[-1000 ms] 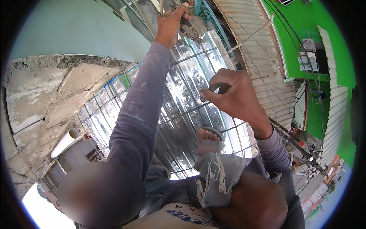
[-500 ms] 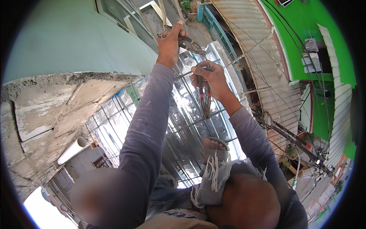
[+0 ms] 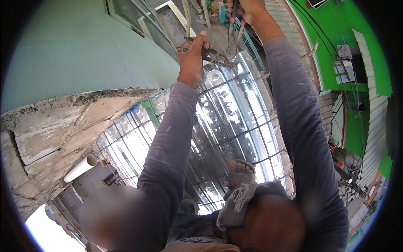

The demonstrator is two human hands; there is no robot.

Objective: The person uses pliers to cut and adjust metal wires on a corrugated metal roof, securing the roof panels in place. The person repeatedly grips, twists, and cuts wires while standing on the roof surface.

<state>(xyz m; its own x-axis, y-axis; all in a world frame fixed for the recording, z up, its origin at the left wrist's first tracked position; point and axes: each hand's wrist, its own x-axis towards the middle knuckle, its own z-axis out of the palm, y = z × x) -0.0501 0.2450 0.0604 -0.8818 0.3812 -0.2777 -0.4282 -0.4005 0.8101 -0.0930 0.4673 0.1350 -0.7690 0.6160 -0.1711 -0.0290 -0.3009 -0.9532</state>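
Two pairs of pincers, one to each hand. Left grip (image 3: pixel 193 61): wrapped around black-handled pincers (image 3: pixel 218 54) with yellow bands, head pointing right, near the far end of the sheeting. Right grip (image 3: pixel 249 9): curled around red-banded pincers (image 3: pixel 231 30) at the upper edge of the view, head downward, in front of a teal slatted crate (image 3: pixel 251 46). Nearer the body: thin dark bars (image 3: pixel 247 131) crossed in a grid over shiny ribbed sheeting (image 3: pixel 226 98), with a sandalled foot (image 3: pixel 240 167) upon it. Outward to the left: a rough block wall (image 3: pixel 42 134), a pale green wall (image 3: pixel 92 50) and a white pipe (image 3: pixel 79 168). Stage, by judgement: bars already laid both ways across the sheeting; both tools in hand, neither visibly biting on a bar. Remaining portion: not readable; fastenings at the crossings, if any, probably too small and glare-washed to make out.
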